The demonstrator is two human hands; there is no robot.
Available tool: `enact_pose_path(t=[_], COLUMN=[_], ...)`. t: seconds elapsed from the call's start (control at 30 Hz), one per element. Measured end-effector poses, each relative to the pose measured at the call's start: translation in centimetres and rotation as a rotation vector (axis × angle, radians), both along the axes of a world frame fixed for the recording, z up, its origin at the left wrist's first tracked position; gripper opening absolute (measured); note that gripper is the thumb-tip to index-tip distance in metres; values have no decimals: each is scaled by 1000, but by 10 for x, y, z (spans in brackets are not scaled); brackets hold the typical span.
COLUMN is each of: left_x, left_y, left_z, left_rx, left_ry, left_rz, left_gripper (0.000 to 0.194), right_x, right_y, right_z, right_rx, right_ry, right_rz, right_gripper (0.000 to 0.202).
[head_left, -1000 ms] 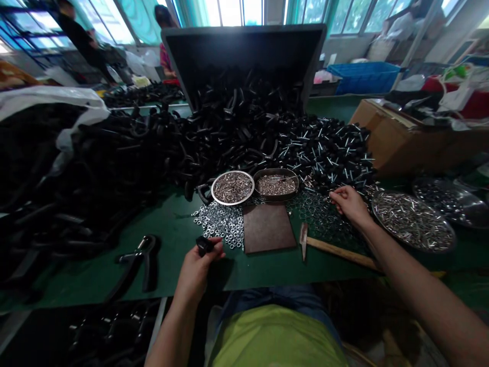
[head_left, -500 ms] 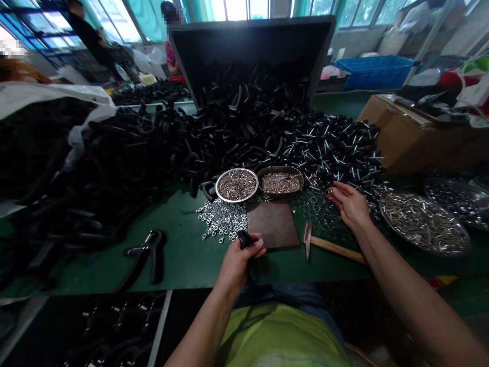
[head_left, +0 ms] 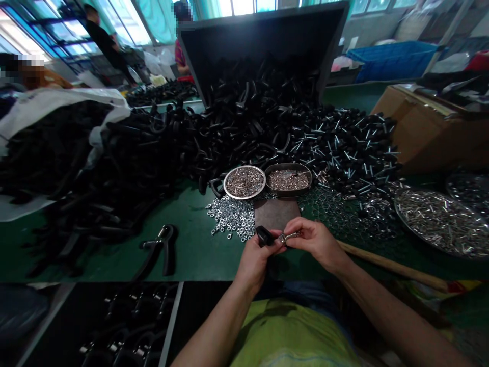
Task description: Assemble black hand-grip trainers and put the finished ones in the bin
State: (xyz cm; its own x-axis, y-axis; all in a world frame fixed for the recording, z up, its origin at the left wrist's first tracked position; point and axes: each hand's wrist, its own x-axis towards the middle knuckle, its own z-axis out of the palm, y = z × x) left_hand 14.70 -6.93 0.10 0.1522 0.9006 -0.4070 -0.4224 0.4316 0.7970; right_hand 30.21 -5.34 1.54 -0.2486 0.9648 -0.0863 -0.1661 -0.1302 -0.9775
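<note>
My left hand [head_left: 255, 257] is closed around a black plastic handle [head_left: 264, 236], whose end pokes up above the fingers. My right hand [head_left: 315, 239] pinches a small shiny metal part [head_left: 292, 235], ridged like a screw or a spring. Its tip meets the handle at my left fingertips, just over the near edge of a dark square plate [head_left: 275, 213]. Small metal nuts or rings [head_left: 231, 216] lie spread left of the plate. A hammer's wooden handle [head_left: 389, 262] runs out beyond my right wrist, with its head hidden behind that hand.
Behind the plate stand a round dish of pins [head_left: 244, 182] and an oval tin [head_left: 289, 181]. Wire springs [head_left: 336, 211] and a pin tray [head_left: 439, 219] lie right. Black parts pour from a tipped bin [head_left: 263, 35]. A V-shaped black tool [head_left: 162, 250] lies left; a cardboard box [head_left: 420, 122] stands right.
My right hand has come left from the wire springs to my left hand, bringing the metal part against the black handle. The view has shifted slightly.
</note>
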Motion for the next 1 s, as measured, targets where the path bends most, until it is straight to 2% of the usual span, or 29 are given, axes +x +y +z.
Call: enact_pose_path(t=[0.1, 0.17, 0.23, 0.3, 0.33, 0.4, 0.5, 0.57, 0.63, 0.73, 0.83, 0.9, 1.0], left_x=[-5, -8, -9, -8, -7, -3, 5, 10, 14, 17, 18, 16, 11], left_y=[0, -1, -2, -4, -5, -6, -6, -6, -6, -6, -6, -7, -10], left_z=[1, 3, 3, 0, -2, -9, -18, -20, -20, -16, -11, -7, -4], left_rx=[69, 176, 292, 317, 275, 90, -207, -299, -317, -289, -191, -105, -46], left_ry=[87, 226, 379, 443, 417, 249, -103, -240, -294, -308, -218, -86, 117], left_rz=[-22, -41, -49, -49, -56, -95, -157, -165, -173, -187, -215, -262, -365], left_gripper=[26, 21, 14, 13, 16, 24, 30, 29, 28, 28, 27, 29, 39], right_x=[1, 0, 0, 1, 2, 4, 3, 1, -2, -5, -5, -4, 0], right_y=[2, 2, 2, 2, 2, 2, -1, -3, -6, -9, -10, -10, -5], right_z=[-6, -10, -12, -10, -7, 0, 11, 16, 18, 18, 15, 11, 1], right_rx=[-103, -173, -155, -67, -18, 49, 78, 95, 137, 251, 361, 333, 173], right_ry=[55, 124, 121, -14, -106, -234, -234, -222, -258, -383, -527, -559, -456], right_rz=[-17, -32, -46, -69, -84, -103, -85, -68, -57, -74, -84, -62, -12], right_gripper=[20, 26, 32, 33, 31, 29, 28, 28, 26, 24, 25, 23, 19])
